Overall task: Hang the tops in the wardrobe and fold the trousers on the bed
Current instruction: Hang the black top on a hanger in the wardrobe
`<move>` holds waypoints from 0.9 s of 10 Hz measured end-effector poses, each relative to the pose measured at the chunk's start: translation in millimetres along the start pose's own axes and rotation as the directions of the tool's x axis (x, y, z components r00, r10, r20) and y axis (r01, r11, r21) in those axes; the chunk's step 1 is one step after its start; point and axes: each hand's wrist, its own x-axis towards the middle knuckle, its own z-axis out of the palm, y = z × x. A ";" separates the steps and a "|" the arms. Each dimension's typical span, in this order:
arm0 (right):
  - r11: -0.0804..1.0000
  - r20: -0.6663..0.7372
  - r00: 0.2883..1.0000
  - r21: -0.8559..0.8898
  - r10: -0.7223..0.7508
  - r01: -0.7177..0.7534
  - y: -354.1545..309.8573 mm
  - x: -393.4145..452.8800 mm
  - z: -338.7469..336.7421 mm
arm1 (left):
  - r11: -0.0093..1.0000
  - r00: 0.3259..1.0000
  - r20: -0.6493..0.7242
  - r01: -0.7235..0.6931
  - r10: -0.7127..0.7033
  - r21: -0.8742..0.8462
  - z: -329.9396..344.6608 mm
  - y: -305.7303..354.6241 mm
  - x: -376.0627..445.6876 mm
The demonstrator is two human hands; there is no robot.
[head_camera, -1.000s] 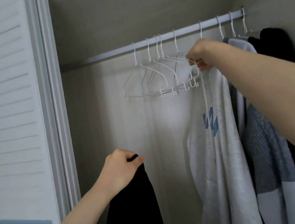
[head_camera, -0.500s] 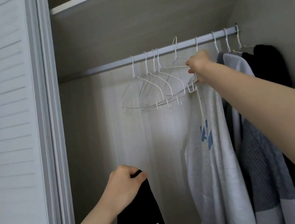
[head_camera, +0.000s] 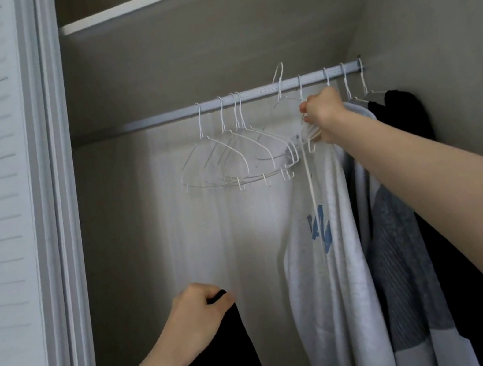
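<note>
White wire hanger, unhooked above the rail at one o'clock, was pinched by the right hand; the left hand gripped the black top at six o'clock, probably to be threaded onto it next.

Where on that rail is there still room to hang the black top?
The rail is bare from the wardrobe's left side to the empty white hangers. Rightward it is crowded: the right hand grips a lifted hanger beside the grey sweatshirt. The left hand holds the black top.
</note>
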 end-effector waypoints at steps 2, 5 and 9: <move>0.994 -0.025 0.997 -0.085 -0.074 0.072 -12.1 2.9 3.7 | 0.999 1.000 0.020 -0.007 0.007 -0.033 1.6 -0.1 -3.6; 0.996 -0.080 0.993 0.016 -0.083 0.085 1.3 -63.1 -20.5 | 0.999 0.999 -0.028 0.029 -0.031 -0.044 12.9 5.9 4.3; 0.999 0.067 0.997 0.021 -0.030 0.029 95.7 -258.7 -73.8 | 0.976 0.991 -0.024 0.126 -0.132 -0.176 27.9 -6.1 10.9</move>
